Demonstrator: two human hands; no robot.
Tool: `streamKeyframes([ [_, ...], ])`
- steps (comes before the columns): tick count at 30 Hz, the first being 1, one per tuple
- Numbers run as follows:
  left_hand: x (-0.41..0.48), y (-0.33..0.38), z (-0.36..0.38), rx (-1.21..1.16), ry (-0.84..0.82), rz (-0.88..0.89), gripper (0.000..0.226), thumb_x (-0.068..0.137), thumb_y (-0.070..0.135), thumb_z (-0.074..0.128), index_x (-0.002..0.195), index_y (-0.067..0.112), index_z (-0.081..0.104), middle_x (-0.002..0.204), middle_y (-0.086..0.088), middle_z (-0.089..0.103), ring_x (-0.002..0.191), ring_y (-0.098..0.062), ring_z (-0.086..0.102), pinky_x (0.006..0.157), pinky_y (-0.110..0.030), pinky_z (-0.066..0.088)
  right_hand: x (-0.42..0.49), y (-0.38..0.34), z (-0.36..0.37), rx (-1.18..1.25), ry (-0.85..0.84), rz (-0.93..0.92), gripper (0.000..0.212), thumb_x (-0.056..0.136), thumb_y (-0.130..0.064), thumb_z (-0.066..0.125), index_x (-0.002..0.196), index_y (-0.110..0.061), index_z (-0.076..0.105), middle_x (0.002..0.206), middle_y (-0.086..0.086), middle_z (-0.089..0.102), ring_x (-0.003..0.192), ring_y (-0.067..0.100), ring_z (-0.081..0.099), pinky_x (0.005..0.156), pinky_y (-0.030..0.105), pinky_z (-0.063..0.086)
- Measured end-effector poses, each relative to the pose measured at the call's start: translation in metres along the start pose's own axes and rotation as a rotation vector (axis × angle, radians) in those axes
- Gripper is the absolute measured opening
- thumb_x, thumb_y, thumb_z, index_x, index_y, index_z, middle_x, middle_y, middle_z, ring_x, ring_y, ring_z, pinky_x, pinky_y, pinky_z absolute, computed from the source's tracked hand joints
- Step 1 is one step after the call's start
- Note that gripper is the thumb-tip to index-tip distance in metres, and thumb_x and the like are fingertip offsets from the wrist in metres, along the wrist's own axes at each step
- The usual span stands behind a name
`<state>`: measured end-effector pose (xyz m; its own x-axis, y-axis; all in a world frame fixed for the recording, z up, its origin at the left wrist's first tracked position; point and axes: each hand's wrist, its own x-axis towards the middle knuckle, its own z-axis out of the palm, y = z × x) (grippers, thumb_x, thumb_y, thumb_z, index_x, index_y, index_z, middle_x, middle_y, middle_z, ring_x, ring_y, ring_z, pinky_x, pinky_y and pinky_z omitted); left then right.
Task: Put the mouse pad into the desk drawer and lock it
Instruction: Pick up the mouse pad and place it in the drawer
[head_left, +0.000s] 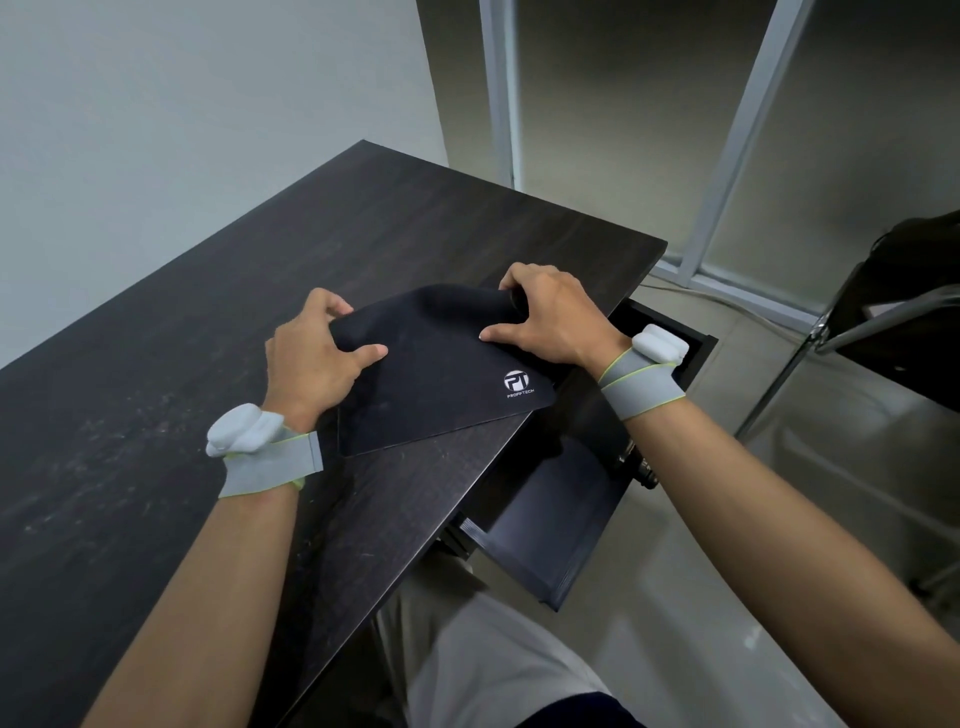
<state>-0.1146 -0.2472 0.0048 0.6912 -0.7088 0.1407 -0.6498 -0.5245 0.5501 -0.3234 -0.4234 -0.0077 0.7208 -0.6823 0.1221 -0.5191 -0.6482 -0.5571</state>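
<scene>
A black mouse pad (436, 374) with a white PT logo lies on the dark wooden desk (208, 364), near its front right edge. Its far edge is curled up and its near corner juts over the desk edge. My left hand (311, 358) grips the pad's left side, thumb on top. My right hand (550, 317) holds the curled far right edge. The desk drawer (550, 514) stands pulled open below and to the right of the pad, its dark inside partly hidden by my right forearm.
A grey wall runs behind the desk. A glass partition with pale frames (737, 156) stands at the right. A dark chair with a metal frame (893, 322) is at the far right. My lap (493, 660) is below the desk edge.
</scene>
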Motion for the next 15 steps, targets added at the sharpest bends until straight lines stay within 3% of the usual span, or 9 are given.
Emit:
streamKeyframes([
  [2, -0.002, 0.000, -0.002, -0.049, -0.012, -0.067, 0.048, 0.070, 0.035, 0.090, 0.108, 0.022, 0.063, 0.102, 0.002, 0.070, 0.095, -0.024, 0.067, 0.092, -0.041, 0.052, -0.006, 0.001, 0.000, 0.048, 0.042, -0.011, 0.044, 0.077, -0.043, 0.085, 0.103, -0.015, 0.062, 0.091, -0.006, 0.058, 0.099, 0.026, 0.061, 0.093, 0.043, 0.049],
  [3, -0.002, -0.001, -0.002, -0.077, -0.017, -0.097, 0.044, 0.071, 0.032, 0.090, 0.106, 0.021, 0.066, 0.099, 0.003, 0.070, 0.089, -0.017, 0.067, 0.082, -0.032, 0.054, -0.009, 0.001, 0.000, 0.068, 0.062, -0.016, 0.038, 0.078, -0.040, 0.086, 0.095, -0.016, 0.061, 0.087, -0.006, 0.059, 0.092, 0.025, 0.061, 0.089, 0.041, 0.049],
  [4, -0.003, -0.002, -0.001, -0.102, -0.017, -0.121, 0.038, 0.071, 0.028, 0.090, 0.102, 0.021, 0.069, 0.093, 0.005, 0.070, 0.082, -0.009, 0.065, 0.070, -0.021, 0.050, -0.011, 0.002, 0.001, 0.088, 0.080, -0.015, 0.035, 0.078, -0.037, 0.085, 0.089, -0.018, 0.058, 0.083, -0.007, 0.059, 0.087, 0.023, 0.060, 0.085, 0.039, 0.049],
  [6, -0.004, -0.005, -0.001, -0.121, -0.013, -0.146, 0.025, 0.074, 0.023, 0.087, 0.093, 0.022, 0.071, 0.084, 0.009, 0.069, 0.075, -0.002, 0.060, 0.059, -0.014, 0.040, -0.015, 0.002, 0.002, 0.125, 0.108, -0.001, 0.032, 0.081, -0.033, 0.083, 0.082, -0.020, 0.053, 0.078, -0.006, 0.060, 0.081, 0.022, 0.057, 0.080, 0.037, 0.049],
  [8, -0.005, -0.008, -0.001, -0.131, -0.013, -0.153, 0.021, 0.077, 0.020, 0.085, 0.090, 0.025, 0.069, 0.083, 0.009, 0.069, 0.079, -0.009, 0.064, 0.062, -0.017, 0.042, -0.017, 0.001, 0.002, 0.161, 0.133, 0.005, 0.031, 0.082, -0.030, 0.082, 0.079, -0.019, 0.054, 0.077, -0.004, 0.063, 0.078, 0.023, 0.059, 0.080, 0.038, 0.050],
  [11, -0.008, -0.014, -0.003, -0.148, 0.004, -0.160, 0.024, 0.077, 0.014, 0.081, 0.092, 0.026, 0.067, 0.087, 0.003, 0.073, 0.087, -0.021, 0.069, 0.078, -0.033, 0.054, -0.020, -0.002, 0.001, 0.240, 0.165, 0.002, 0.025, 0.083, -0.027, 0.081, 0.082, -0.013, 0.061, 0.080, 0.002, 0.072, 0.078, 0.024, 0.064, 0.080, 0.036, 0.052],
  [15, -0.014, -0.017, -0.005, -0.269, 0.058, -0.152, 0.026, 0.078, 0.006, 0.077, 0.088, 0.025, 0.063, 0.089, 0.001, 0.077, 0.087, -0.025, 0.073, 0.089, -0.044, 0.058, -0.022, -0.007, 0.000, 0.352, 0.194, 0.028, 0.015, 0.084, -0.021, 0.081, 0.086, -0.014, 0.067, 0.083, 0.003, 0.075, 0.075, 0.023, 0.069, 0.076, 0.024, 0.052],
])
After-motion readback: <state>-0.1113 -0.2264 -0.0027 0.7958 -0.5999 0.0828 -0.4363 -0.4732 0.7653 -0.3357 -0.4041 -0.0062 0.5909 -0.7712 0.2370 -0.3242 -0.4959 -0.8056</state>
